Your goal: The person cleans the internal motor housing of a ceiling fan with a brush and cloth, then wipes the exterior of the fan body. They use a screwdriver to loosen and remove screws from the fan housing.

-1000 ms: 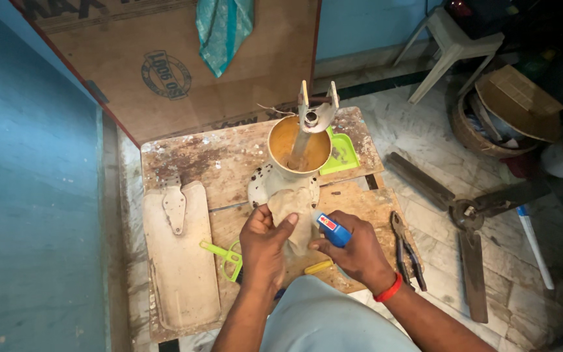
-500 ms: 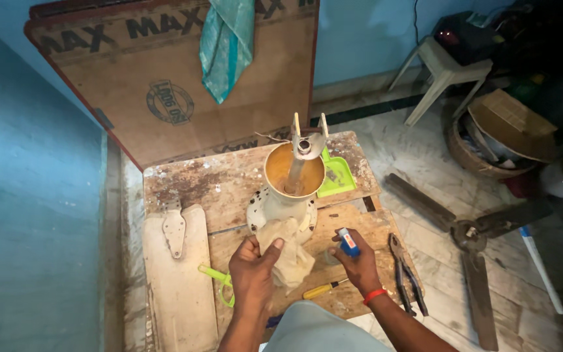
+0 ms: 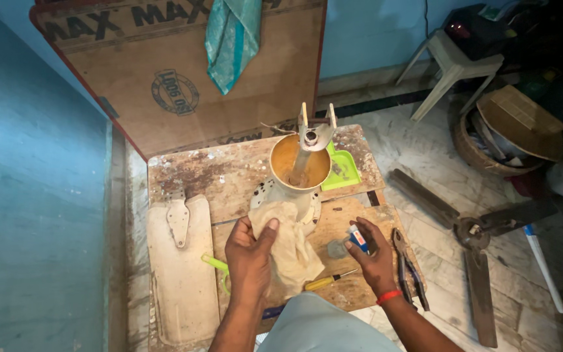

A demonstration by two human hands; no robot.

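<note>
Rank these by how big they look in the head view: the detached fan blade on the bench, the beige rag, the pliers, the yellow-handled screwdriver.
1. Fan blade, clearly largest.
2. Beige rag, under the left hand.
3. Pliers, beside the right hand.
4. Yellow-handled screwdriver, smallest, though its tip end is partly hidden.

A person is sitting at a low wooden board point(image 3: 229, 173), cleaning a fan part.

The left hand point(image 3: 250, 255) is pressing a dirty cloth point(image 3: 292, 248) against the round base of a cream fan cup point(image 3: 300, 171) with a metal rod point(image 3: 307, 145) sticking up out of it. The right hand point(image 3: 373, 254) is holding a small blue and white tube point(image 3: 358, 238) just beside the cloth. A yellow screwdriver point(image 3: 326, 281) is lying between the two hands, and pliers point(image 3: 406, 266) are resting near the right wrist. A pale fan blade point(image 3: 180, 274) is lying on the left, and a green tray point(image 3: 341, 171) is sitting behind the cup.
</note>
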